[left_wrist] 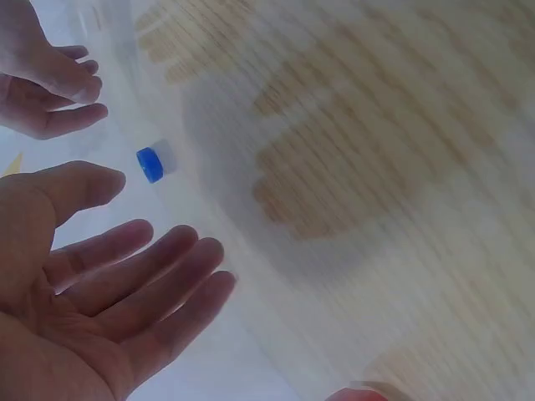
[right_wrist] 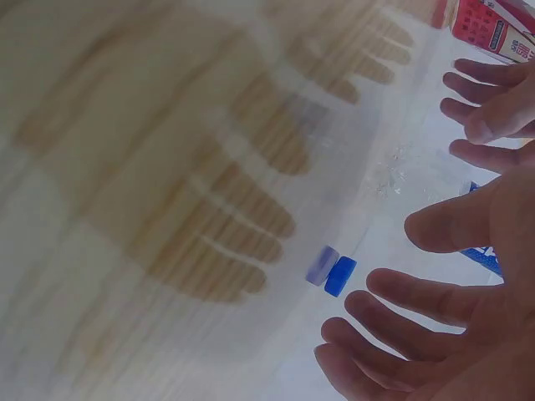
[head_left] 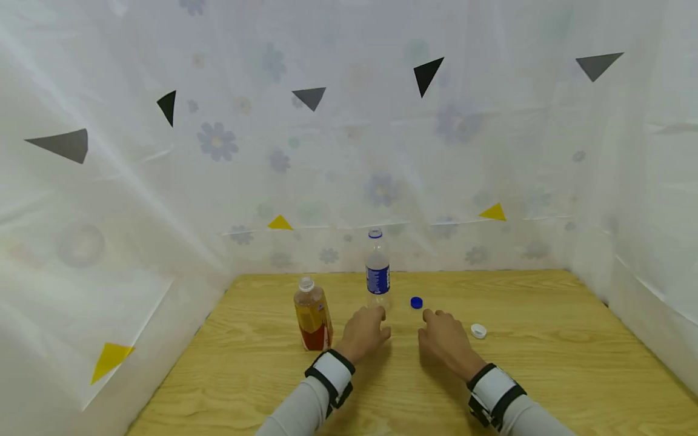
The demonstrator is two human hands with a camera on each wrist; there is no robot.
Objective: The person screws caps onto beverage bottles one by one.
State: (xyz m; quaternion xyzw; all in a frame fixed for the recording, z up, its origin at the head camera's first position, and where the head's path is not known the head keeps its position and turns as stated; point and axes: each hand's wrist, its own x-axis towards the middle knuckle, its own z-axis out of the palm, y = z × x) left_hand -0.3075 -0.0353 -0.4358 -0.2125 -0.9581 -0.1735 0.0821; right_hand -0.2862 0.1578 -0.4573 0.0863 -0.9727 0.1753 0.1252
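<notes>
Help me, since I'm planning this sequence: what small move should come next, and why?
Probably the right hand should reach forward and pinch the blue cap: the cap lies loose just beyond that hand, which holds nothing, and the blue-labelled bottle stands uncapped nearby.

No words, brands or numbers legible. Clear bottle (head_left: 377, 253): blue label (head_left: 378, 281) on lower half, white lettering, too small to read. Left of the clear bottle and nearer the camera, amber-drink bottle (head_left: 313, 316): printed, unreadable; right wrist view shows its red panel (right_wrist: 475, 25) with pale marks, plus white box (right_wrist: 498, 34) with dark print, too blurred to make out.
</notes>
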